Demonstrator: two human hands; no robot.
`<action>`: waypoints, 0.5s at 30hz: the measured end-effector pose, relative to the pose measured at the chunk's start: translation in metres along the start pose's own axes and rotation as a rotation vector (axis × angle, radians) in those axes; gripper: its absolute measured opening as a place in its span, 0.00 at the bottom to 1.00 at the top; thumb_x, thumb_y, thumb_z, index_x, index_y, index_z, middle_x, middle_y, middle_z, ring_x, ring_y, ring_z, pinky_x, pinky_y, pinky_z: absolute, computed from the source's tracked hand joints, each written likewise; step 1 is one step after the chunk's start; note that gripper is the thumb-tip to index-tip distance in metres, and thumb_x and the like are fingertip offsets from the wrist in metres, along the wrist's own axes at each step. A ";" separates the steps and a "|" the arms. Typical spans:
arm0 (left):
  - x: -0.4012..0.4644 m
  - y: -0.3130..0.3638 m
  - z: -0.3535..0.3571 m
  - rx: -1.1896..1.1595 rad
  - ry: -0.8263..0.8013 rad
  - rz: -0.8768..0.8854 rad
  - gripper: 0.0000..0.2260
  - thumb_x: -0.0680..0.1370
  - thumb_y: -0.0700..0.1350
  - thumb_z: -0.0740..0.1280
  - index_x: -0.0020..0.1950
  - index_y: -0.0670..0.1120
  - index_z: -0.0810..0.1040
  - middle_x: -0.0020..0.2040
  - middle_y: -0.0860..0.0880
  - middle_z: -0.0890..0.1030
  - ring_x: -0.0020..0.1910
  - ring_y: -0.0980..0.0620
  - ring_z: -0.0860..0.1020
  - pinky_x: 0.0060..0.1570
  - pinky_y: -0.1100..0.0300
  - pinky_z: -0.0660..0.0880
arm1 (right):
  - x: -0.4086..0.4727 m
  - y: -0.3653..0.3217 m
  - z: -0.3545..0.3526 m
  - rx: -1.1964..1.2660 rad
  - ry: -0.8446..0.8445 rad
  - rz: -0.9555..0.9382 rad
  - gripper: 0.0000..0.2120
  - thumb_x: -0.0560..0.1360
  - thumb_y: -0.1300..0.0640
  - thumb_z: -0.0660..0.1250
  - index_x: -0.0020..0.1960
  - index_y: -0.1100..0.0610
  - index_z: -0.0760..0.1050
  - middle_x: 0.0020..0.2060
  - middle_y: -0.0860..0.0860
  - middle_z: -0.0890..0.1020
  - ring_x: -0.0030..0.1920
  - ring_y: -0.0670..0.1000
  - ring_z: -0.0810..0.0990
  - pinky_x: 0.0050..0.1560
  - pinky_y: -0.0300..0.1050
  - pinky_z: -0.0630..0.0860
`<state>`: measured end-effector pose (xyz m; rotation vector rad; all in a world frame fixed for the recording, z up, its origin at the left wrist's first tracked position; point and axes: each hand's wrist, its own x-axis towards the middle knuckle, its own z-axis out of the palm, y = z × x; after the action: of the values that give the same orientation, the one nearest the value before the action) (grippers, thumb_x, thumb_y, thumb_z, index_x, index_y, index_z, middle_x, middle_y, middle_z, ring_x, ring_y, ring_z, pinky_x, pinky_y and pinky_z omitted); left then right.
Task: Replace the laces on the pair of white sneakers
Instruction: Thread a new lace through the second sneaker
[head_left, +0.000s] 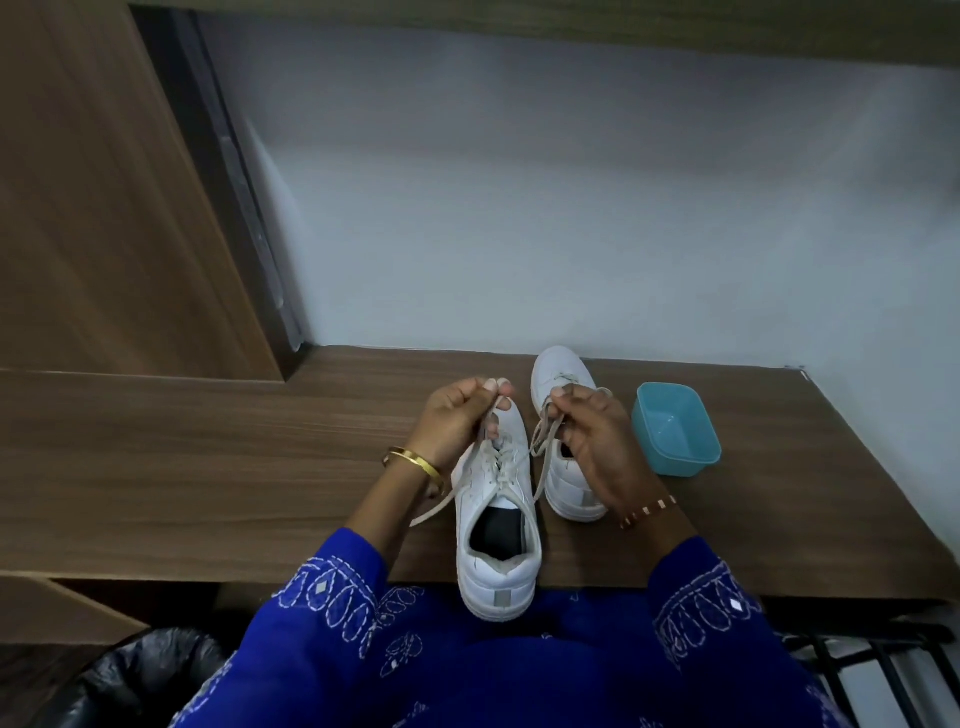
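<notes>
Two white sneakers stand on a wooden desk (208, 467), toes pointing away from me. The near sneaker (496, 545) overhangs the desk's front edge, heel toward me. Its off-white lace (543, 447) runs up from the eyelets to both hands. My left hand (457, 423) pinches one strand above the shoe's toe. My right hand (592, 441) pinches the other strand over the far sneaker (561, 379), which it partly hides. A loose lace end (431, 512) trails left under my left wrist.
A light blue square plastic tub (675, 428) sits on the desk right of the sneakers. A wall rises behind the desk and a wooden panel at the left. A black-lined bin (130, 675) stands below left, a dark rack (872, 665) below right.
</notes>
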<state>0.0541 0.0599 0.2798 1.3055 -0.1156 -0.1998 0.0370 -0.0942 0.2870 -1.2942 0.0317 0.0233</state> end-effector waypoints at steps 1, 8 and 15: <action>0.001 -0.002 0.003 0.107 0.007 0.016 0.10 0.80 0.39 0.58 0.46 0.42 0.79 0.34 0.50 0.75 0.22 0.61 0.69 0.26 0.69 0.69 | 0.000 -0.001 0.000 -0.081 -0.002 -0.002 0.14 0.77 0.63 0.60 0.33 0.58 0.73 0.26 0.46 0.76 0.33 0.46 0.73 0.41 0.43 0.69; 0.001 -0.012 0.017 0.423 -0.072 0.106 0.10 0.78 0.36 0.61 0.55 0.35 0.79 0.37 0.49 0.79 0.25 0.68 0.71 0.32 0.74 0.66 | -0.002 -0.018 0.010 -0.411 0.053 -0.107 0.13 0.78 0.59 0.61 0.35 0.57 0.74 0.25 0.45 0.75 0.22 0.38 0.70 0.27 0.29 0.67; 0.006 -0.010 0.012 0.219 0.178 0.080 0.08 0.77 0.35 0.63 0.39 0.41 0.79 0.23 0.59 0.77 0.21 0.65 0.69 0.24 0.73 0.64 | -0.009 -0.013 -0.001 -0.388 0.170 -0.027 0.19 0.79 0.50 0.58 0.31 0.55 0.63 0.20 0.45 0.61 0.18 0.40 0.58 0.20 0.33 0.57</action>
<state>0.0570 0.0445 0.2734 1.5279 -0.0389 -0.0014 0.0289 -0.0989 0.2997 -1.6814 0.1620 -0.1093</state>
